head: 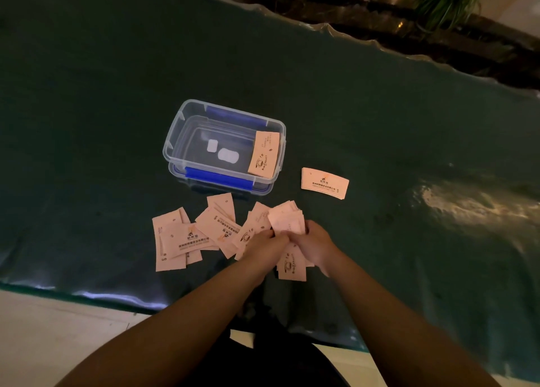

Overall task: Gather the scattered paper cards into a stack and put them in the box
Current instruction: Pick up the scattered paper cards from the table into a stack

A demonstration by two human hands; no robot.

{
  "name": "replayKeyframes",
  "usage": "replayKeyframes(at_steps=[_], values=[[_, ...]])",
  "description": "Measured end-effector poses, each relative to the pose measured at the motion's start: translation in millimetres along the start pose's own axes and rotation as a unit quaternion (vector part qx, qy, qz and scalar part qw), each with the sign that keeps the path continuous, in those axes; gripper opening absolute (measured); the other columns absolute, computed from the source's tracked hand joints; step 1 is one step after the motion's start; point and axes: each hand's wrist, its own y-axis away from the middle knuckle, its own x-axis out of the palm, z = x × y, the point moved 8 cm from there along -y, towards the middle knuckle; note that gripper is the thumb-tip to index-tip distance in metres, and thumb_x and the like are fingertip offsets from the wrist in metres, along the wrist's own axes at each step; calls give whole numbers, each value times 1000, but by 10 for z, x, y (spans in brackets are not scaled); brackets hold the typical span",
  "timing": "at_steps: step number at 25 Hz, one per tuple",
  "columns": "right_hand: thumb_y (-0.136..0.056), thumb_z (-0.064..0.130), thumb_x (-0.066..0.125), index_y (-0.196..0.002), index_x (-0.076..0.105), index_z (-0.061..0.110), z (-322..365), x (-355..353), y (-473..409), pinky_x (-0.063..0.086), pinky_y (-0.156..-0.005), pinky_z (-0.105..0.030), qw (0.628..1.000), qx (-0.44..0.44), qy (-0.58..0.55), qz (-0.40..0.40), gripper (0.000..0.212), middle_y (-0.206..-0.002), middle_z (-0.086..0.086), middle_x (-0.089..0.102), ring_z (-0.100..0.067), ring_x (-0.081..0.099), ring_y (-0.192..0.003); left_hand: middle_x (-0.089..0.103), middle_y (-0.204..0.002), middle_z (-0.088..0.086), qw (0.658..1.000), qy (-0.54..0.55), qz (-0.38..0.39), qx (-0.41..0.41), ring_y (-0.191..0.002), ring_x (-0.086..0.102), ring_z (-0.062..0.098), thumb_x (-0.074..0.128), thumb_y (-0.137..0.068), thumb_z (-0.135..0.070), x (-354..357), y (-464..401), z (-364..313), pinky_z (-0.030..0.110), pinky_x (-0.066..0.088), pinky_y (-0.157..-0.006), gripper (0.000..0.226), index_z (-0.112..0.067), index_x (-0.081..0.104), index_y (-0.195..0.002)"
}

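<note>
I have one wide-angle view, from the person's head, looking forward and steeply down over both forearms onto the dark green table (87,94). It sits close above the near edge; the far edge curves across the top.

Pretty dim shot overall, with a murky greenish cast. Glare is caught on the table (455,202) at right, edges are bent by the wide-angle lens, and card print is rendered soft.
</note>
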Motion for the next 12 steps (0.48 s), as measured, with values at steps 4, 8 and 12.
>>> replayKeyframes(at_steps=[4, 8, 12], values=[[-101, 31, 71, -145, 60, 14, -95, -46, 40, 56, -100, -46, 998, 6, -61, -16, 48, -142, -11, 69, -31, 68, -125, 70, -123, -2, 990, -103, -52, 85, -102, 62, 12, 60, -98, -34, -216, -98, -73, 26, 48, -76, 27, -25, 68, -122], [-104, 29, 67, -151, 56, 19, -92, -51, 86, 50, -112, -55, 995, 11, -96, -32, 50, -151, -9, 63, -33, 61, -136, 53, -144, 0, 933, -258, -203, 148, -131, 46, 24, 69, -92, -34, -697, -162, -154, 41, 44, -104, 50, -27, 56, -140], [-106, 24, 64, -153, 55, 19, -170, -63, 111, 50, -111, -55, 988, 33, -143, -38, 48, -152, -9, 63, -32, 62, -134, 47, -151, 5, 923, -334, -154, 112, -142, 38, 31, 68, -91, -35, -669, -251, -47, 48, 38, -113, 65, -22, 43, -150]])
